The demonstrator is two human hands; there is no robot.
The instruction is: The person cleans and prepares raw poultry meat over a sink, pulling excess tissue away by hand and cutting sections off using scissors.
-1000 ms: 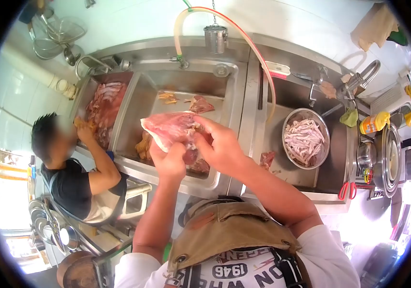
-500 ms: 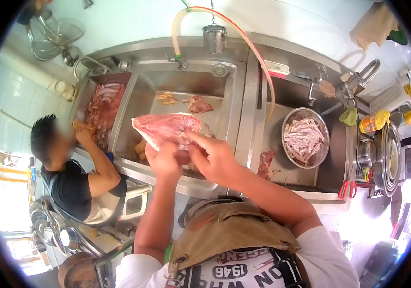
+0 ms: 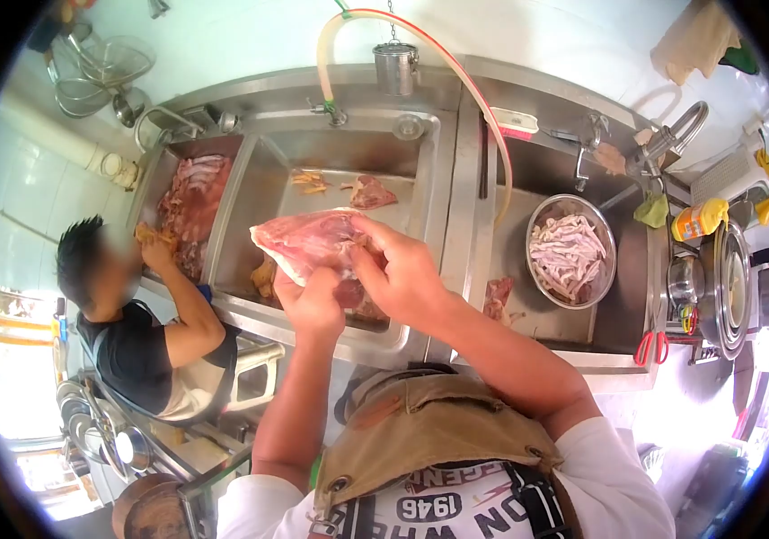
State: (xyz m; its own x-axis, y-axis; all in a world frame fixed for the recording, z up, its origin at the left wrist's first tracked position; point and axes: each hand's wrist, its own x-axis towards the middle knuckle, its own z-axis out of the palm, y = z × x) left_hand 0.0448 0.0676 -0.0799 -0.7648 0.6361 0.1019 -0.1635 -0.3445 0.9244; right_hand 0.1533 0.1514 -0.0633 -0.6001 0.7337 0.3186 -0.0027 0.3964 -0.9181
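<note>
Both of my hands hold a raw, pink poultry carcass above the middle sink. My left hand grips its lower side, thumb upward. At the carcass's right end, my right hand is closed with the fingers bent over the flesh; what its fingertips pinch is partly hidden. On the floor of the sink beneath lie another piece of poultry, yellow poultry feet and more pieces, partly covered by my hands.
At left, a seated person handles a yellowish piece by a basin of meat. The right sink holds a steel bowl of pale pieces and a meat piece. Red-handled scissors hang at its edge. A hose arches overhead.
My right hand has shifted slightly, its fingers now reaching further over the top of the carcass's right end. The carcass has turned a little. The seated person looks unchanged.
</note>
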